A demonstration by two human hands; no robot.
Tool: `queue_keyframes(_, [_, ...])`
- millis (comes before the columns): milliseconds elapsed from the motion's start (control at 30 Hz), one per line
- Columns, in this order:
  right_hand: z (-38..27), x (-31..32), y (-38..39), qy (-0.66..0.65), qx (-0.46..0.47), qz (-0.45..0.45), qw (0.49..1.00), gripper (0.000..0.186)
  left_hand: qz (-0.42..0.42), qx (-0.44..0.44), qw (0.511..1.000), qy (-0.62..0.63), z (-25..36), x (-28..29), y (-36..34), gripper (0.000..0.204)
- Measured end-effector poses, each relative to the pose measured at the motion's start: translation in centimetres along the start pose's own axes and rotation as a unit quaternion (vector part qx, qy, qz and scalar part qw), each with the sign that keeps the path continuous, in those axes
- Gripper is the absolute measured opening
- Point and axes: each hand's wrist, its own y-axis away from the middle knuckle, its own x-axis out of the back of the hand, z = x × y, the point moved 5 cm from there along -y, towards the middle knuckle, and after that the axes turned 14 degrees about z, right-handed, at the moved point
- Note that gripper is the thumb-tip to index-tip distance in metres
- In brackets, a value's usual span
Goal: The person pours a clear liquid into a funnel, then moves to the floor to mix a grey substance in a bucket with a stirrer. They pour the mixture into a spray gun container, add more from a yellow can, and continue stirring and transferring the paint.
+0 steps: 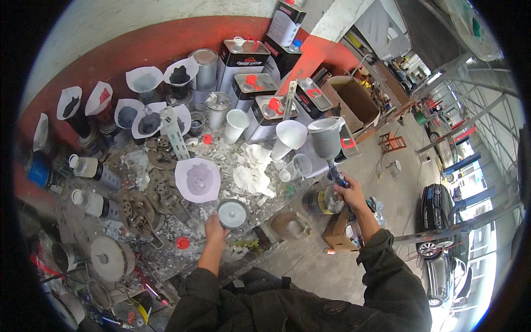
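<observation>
Left hand: My left hand [214, 228] is at the near edge of the bench [161, 255], fingers curled on the left side of the tin.
Tin [232, 214]: It is round and grey, near the middle, just right of that hand.
Right hand: My right hand [350, 191] is wrapped around the handle of the spray gun.
Spray gun [334, 171]: It is right of the bench, its grey cup [325, 143] on the far side of my hand.
Funnel [197, 181]: It is paper with a purple stain, a bit left and far of the tin.
White heap [253, 178]: I can't tell what it is.
Red cap [182, 243]: It lies left of my left hand.
</observation>
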Motion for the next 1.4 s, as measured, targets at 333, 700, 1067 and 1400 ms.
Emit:
queue_keyframes(333, [-3.4,-3.1,1.6,-0.139,-0.042,-0.047,0.988,0.063,0.006,-0.002,1.0,0.001,-0.6,1.1,0.1,0.038])
queue_keyframes(700, [-7.8,-5.2,2.6,-0.177,-0.088,-0.07,0.978,0.06,0.016,-0.03,0.999,0.024,-2.2,1.7,-0.8,0.038])
queue_keyframes(1067, [-3.1,-1.4,0.3,-0.048,-0.055,-0.051,0.996,0.073,-0.014,-0.022,0.999,0.028,-2.1,1.5,-1.7,0.036])
queue_keyframes(1400, [-1.4,-0.6,-0.9,0.037,-0.044,-0.014,0.998,0.073,-0.021,-0.025,0.999,-0.01,-1.0,2.1,-0.8,0.039])
